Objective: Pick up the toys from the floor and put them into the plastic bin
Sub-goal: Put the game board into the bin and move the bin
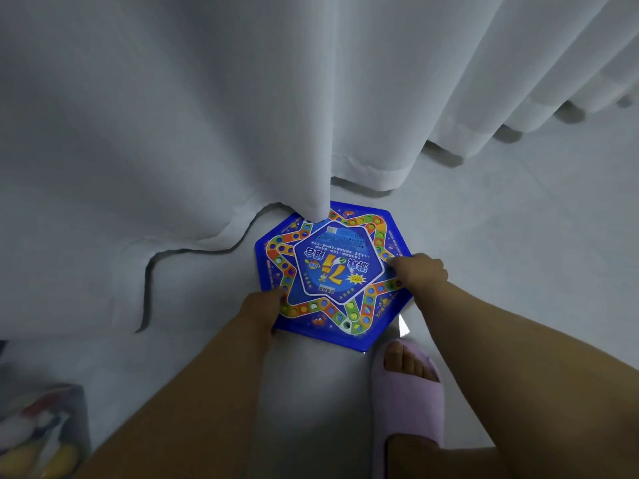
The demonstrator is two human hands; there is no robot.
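Observation:
A blue hexagonal game board (332, 271) with a coloured star-shaped track and a label in its middle lies on the pale floor, its far edge tucked under a white curtain (242, 115). My left hand (262, 311) grips its near-left edge, thumb on top. My right hand (420, 273) grips its right edge, fingers curled over the rim. The clear plastic bin (38, 430) holding colourful toys shows blurred at the bottom left corner.
White curtains hang across the whole back, their hems pooling on the floor. My right foot in a lilac slipper (406, 392) stands just below the board. Pale floor (518, 236) lies to the right of the board.

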